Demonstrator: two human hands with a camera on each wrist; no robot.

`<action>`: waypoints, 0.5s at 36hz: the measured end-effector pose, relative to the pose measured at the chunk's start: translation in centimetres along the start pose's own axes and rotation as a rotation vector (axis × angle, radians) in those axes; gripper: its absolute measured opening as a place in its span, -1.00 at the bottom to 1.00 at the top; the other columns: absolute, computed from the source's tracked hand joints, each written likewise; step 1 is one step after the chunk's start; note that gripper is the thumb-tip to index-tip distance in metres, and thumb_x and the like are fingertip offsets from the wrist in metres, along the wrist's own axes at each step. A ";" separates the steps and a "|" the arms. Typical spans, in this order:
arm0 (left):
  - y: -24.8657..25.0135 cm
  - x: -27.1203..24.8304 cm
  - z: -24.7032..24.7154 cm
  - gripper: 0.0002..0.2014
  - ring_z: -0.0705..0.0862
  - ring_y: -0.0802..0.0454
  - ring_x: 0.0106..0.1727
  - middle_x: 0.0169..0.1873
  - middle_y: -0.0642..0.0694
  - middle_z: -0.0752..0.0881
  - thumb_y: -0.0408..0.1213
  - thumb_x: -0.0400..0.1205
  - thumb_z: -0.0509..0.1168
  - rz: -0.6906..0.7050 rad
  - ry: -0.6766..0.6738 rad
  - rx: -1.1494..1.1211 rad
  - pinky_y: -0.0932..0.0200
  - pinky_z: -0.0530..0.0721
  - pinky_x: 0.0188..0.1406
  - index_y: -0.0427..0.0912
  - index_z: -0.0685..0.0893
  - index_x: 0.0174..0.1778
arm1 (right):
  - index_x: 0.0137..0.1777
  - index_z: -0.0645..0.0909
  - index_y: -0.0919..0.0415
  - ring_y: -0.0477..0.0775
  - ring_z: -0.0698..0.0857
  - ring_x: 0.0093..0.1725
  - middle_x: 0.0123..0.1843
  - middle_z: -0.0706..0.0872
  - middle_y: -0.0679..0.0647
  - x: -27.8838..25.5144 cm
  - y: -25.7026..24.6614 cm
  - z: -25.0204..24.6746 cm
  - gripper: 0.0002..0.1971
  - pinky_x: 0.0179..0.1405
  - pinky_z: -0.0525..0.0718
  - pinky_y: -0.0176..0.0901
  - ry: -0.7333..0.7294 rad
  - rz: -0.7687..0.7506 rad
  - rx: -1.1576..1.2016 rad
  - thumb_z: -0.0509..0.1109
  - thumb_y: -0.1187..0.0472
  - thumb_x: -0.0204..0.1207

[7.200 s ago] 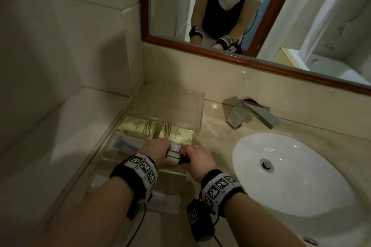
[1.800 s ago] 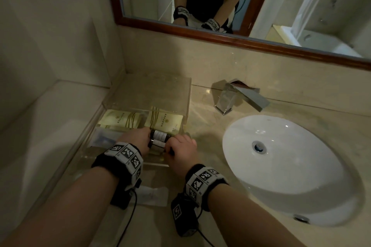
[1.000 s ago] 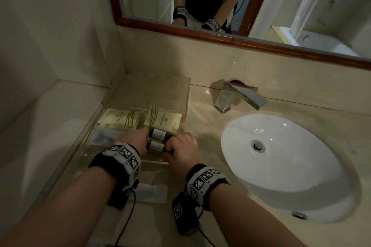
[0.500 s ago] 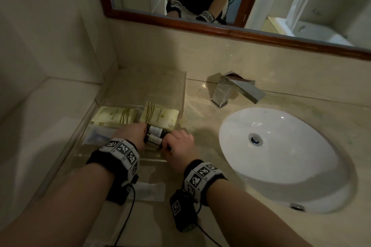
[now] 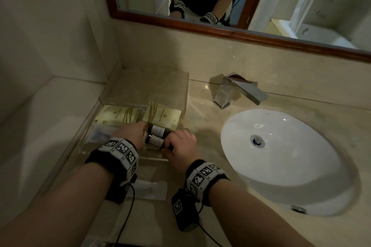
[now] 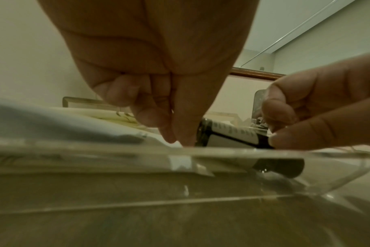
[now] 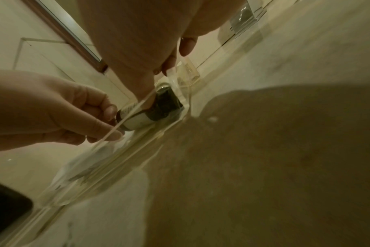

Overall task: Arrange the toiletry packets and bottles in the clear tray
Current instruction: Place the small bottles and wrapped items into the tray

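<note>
A clear tray point(image 5: 154, 159) stands on the counter left of the sink. Two cream packets point(image 5: 118, 115) point(image 5: 163, 116) lie at its back and a pale blue packet point(image 5: 100, 136) at its front left. Two dark bottles with white labels lie side by side at the front right: the far bottle point(image 5: 158, 130) and the near bottle point(image 5: 154, 141) point(image 6: 228, 142) point(image 7: 150, 115). My left hand point(image 5: 130, 133) point(image 6: 175, 138) pinches the near bottle's left end with thumb and forefinger. My right hand point(image 5: 180, 146) point(image 6: 285, 127) pinches its right end.
A white packet point(image 5: 153, 188) lies on the counter in front of the tray, partly under my left wrist. The white basin point(image 5: 281, 156) and chrome faucet point(image 5: 236, 92) are to the right. A tiled wall and ledge run along the left, with a framed mirror point(image 5: 220, 32) behind.
The near bottle has moved up against the far bottle, so the two now lie side by side. Both hands have stayed at its ends.
</note>
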State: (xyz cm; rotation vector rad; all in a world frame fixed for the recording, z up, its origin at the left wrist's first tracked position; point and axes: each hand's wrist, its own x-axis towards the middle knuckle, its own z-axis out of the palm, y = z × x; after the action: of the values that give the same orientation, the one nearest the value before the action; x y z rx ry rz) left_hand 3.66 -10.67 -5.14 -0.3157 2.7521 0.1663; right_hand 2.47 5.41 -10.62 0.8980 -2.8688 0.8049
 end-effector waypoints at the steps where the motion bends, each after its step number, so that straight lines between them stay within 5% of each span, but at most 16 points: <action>1: 0.0 -0.1 -0.1 -0.80 0.64 -0.13 0.10 0.05 -0.14 0.64 -0.33 0.58 0.26 -0.002 -0.008 -0.003 0.07 0.60 0.07 -0.16 0.49 0.11 | -0.15 0.58 0.13 0.12 0.52 0.06 -0.01 0.65 0.05 0.0 0.0 -0.1 -0.89 -0.02 0.24 -0.15 -0.004 0.006 0.002 0.43 0.14 0.41; 10: 0.2 -0.4 0.0 -0.82 0.65 -0.14 0.10 0.07 -0.17 0.66 -0.30 0.59 0.26 -0.024 -0.021 0.022 0.05 0.60 0.05 -0.18 0.51 0.09 | -0.05 0.57 0.08 0.09 0.46 0.15 0.08 0.60 0.03 0.4 -0.4 -0.9 -0.89 0.03 0.24 -0.11 -0.113 0.038 -0.039 0.37 0.10 0.48; 18: 0.7 -0.4 0.1 -0.79 0.67 -0.14 0.11 0.07 -0.16 0.68 -0.30 0.62 0.21 -0.050 -0.015 -0.029 0.02 0.63 0.11 -0.16 0.50 0.16 | -0.14 0.61 0.14 0.19 0.54 0.05 -0.05 0.65 0.10 0.7 -0.7 0.0 -0.95 -0.05 0.21 -0.11 -0.009 0.059 -0.013 0.33 0.25 0.45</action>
State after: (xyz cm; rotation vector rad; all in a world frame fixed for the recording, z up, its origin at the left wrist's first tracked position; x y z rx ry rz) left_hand 3.88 -9.94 -5.03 -0.3891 2.7259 0.1943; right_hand 2.26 4.57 -10.13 0.8208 -2.9181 0.7878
